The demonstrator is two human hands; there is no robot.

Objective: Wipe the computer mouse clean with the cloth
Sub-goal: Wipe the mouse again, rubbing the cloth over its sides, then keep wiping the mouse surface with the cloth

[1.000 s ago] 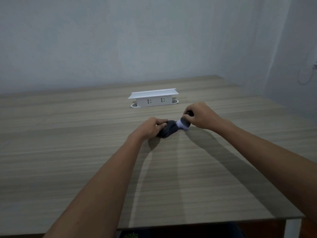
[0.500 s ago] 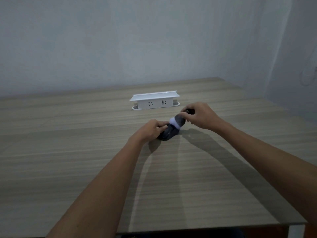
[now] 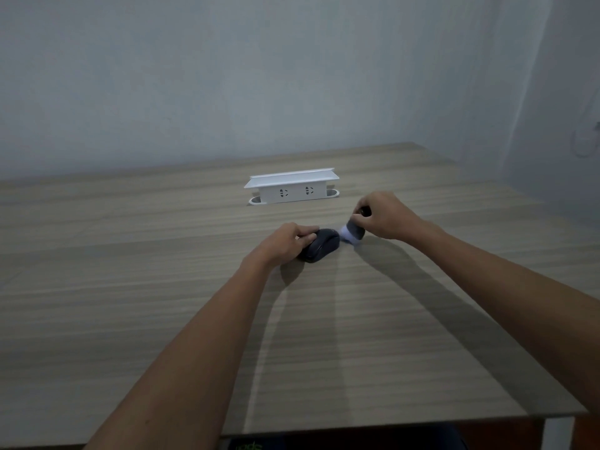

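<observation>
A dark computer mouse (image 3: 319, 247) lies on the wooden table (image 3: 130, 303) near its middle. My left hand (image 3: 285, 243) grips the mouse from its left side, thumb over its top. My right hand (image 3: 384, 214) holds a bunched cloth (image 3: 350, 234), grey and white, just right of the mouse's far end. The cloth's white tip touches or nearly touches the front of the mouse. Part of the cloth is hidden inside my fist.
A white power socket box (image 3: 292, 187) stands on the table behind the mouse, close to my right hand. A grey wall rises beyond the table's far edge. The near table edge runs along the bottom, with a white leg (image 3: 556, 433) at the right.
My right hand has drawn the cloth off the top of the mouse, to the right of its far end. My left hand keeps its hold on the mouse.
</observation>
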